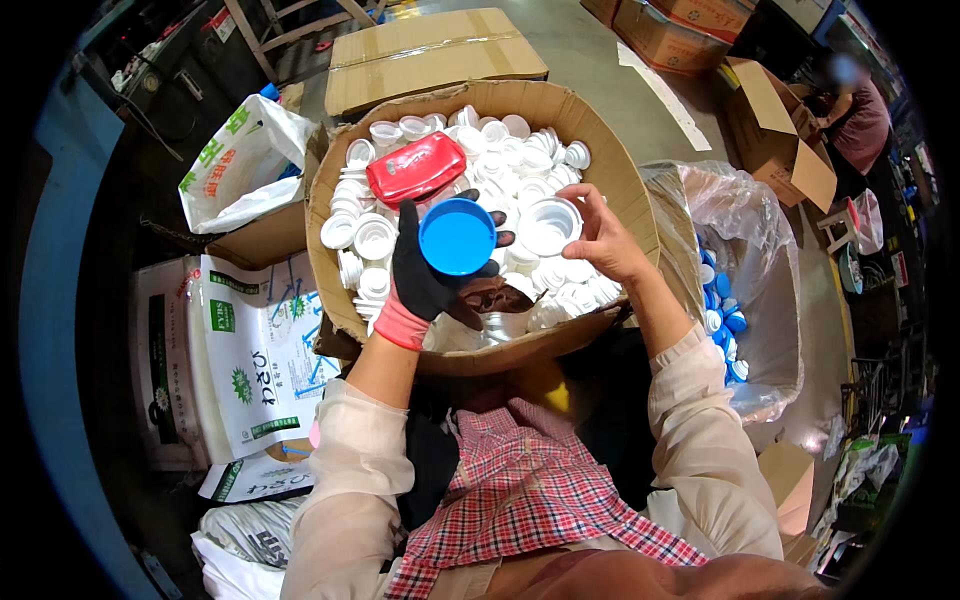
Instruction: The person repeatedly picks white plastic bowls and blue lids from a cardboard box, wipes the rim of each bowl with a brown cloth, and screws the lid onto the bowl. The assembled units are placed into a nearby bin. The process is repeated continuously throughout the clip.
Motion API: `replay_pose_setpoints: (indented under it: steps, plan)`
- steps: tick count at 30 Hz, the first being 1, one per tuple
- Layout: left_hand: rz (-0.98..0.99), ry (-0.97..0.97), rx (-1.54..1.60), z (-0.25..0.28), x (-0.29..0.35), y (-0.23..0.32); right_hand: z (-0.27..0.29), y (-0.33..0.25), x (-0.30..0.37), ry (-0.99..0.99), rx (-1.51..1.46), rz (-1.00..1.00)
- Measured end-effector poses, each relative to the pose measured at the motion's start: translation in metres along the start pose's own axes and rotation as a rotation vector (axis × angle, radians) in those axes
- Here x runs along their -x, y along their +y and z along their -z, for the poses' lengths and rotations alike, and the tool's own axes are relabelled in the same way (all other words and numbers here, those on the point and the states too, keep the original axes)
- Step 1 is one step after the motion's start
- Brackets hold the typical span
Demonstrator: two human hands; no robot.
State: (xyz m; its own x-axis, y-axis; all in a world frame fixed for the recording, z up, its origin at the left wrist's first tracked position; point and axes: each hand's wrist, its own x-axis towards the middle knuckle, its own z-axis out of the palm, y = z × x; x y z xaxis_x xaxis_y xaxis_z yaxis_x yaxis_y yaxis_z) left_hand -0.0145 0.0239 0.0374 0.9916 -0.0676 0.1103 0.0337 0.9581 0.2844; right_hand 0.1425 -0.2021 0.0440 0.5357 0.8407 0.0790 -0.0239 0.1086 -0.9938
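A round blue cap (457,236) lies in my left hand (420,265), which wears a black glove with a pink cuff. The gloved fingers reach behind the cap and their tips show at its right side. Between the thumb and fingers of my bare right hand (604,240) is a white plastic cap (549,226), held by its rim with the hollow side up. Both hands are over a large cardboard box (340,130) heaped with white caps (375,237). On the heap rest a red zip pouch (417,168) and a crumpled brown piece (497,297), partly hidden by my glove.
To the right stands a clear plastic bag (760,250) with blue and white caps. A white bag (245,160) and printed sacks (262,350) are at the left. A closed carton (430,58) lies beyond the box. A person (857,120) works by an open carton (775,130) far right.
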Motion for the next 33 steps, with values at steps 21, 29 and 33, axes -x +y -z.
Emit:
replay_pose_setpoints:
  steps: [21, 29, 33]
  plan:
    - [-0.411, 0.241, -1.085, 0.002, -0.018, -0.045, -0.072, -0.031, 0.001, 0.232, 0.768, 0.557]
    - [-0.525, 0.160, -1.233, -0.009, -0.017, -0.049, -0.078, -0.031, 0.001, 0.282, 0.847, 0.549]
    - [-0.575, 0.149, -1.337, -0.015, -0.012, -0.047, -0.081, -0.031, 0.000, 0.290, 0.861, 0.575]
